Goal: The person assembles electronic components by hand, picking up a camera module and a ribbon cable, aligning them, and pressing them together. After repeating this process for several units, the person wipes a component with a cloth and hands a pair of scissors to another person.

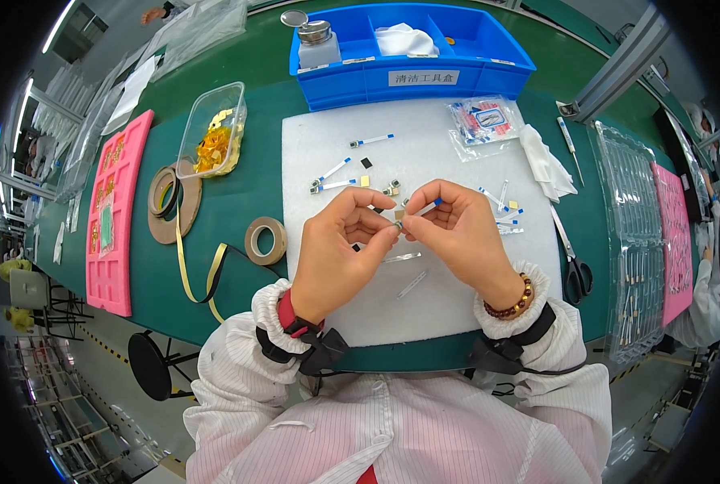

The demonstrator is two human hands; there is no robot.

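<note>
Grip of left hand (340,250) and right hand (461,238) pinches a small part (398,225) between fingertips, above the white mat (360,323). From my station, I judge this part unfinished. Loose ribbon pieces (335,169) lie beyond the grip, leftward; whether those are finished, I cannot tell.

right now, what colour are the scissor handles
The scissor handles are black, clearest in the head view.
</note>
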